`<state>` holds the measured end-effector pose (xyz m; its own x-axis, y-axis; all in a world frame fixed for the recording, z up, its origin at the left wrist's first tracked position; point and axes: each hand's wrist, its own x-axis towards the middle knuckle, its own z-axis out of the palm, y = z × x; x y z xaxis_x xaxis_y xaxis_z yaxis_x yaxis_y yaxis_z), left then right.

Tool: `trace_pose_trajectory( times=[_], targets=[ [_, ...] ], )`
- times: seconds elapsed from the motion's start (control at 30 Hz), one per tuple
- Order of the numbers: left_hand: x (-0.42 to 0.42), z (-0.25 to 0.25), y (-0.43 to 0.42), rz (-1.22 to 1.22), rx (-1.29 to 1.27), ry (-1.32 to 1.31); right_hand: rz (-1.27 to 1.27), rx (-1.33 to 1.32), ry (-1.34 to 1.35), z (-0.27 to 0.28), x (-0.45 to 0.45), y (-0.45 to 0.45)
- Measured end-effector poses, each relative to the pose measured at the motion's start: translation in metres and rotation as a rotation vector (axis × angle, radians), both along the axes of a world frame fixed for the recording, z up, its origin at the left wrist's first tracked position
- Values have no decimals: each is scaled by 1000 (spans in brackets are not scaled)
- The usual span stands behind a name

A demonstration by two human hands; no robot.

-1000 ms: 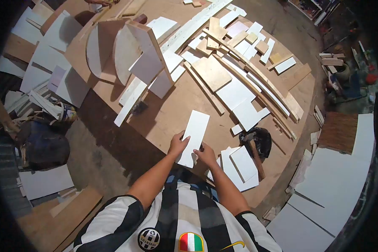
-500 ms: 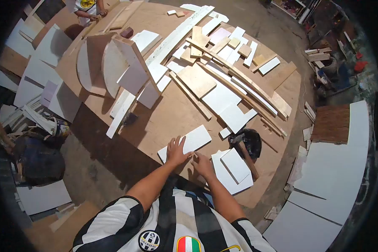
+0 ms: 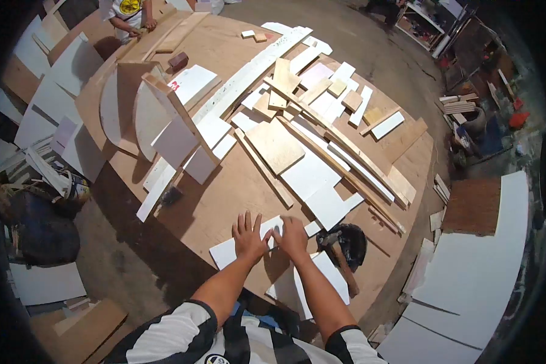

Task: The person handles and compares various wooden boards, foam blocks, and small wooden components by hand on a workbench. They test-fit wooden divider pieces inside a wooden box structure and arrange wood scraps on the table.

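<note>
A narrow white board [image 3: 224, 252] lies flat on the brown work table [image 3: 194, 227], near its front edge. My left hand [image 3: 250, 239] rests on the middle of this board with its fingers spread. Close beside it, my right hand [image 3: 291, 235] is over the board's right part, fingers bent together; what they hold, if anything, is too small to make out. Just right of my forearm sit stacked white panels [image 3: 324, 276]. A hammer [image 3: 344, 267] lies by a black plastic bag [image 3: 353, 242].
An upright assembly with curved panels [image 3: 176, 118] stands on the table's left. Wooden strips [image 3: 340, 142] and white offcuts [image 3: 327, 206] cover the right half. A co-worker [image 3: 127, 15] is at the far left corner. Large white panels [image 3: 467, 273] lie at the right.
The narrow board, earlier held lengthwise between both hands, was turned and laid flat on the table. My right hand has moved onto its right part. The co-worker has come into view.
</note>
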<state>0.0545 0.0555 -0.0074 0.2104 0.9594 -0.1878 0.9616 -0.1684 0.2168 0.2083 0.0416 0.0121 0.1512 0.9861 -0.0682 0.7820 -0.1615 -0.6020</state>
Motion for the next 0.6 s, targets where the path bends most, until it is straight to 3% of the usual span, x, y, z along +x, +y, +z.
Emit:
trace_pose_trajectory(
  times=[0.2,0.4,0.47,0.53,0.6],
  targets=[
    [1,4,6,-6,-55,54,-25,0,-185,13,12,124],
    [5,-8,25,153,8,-205,-94,21,-189,1,14,187],
    [19,-2,69,238,83,-246,-78,34,-174,-7,14,198],
    [31,-14,120,343,161,-627,-51,134,-183,-14,12,212],
    [50,7,179,546,54,-885,-66,201,-126,-27,11,232]
  ],
)
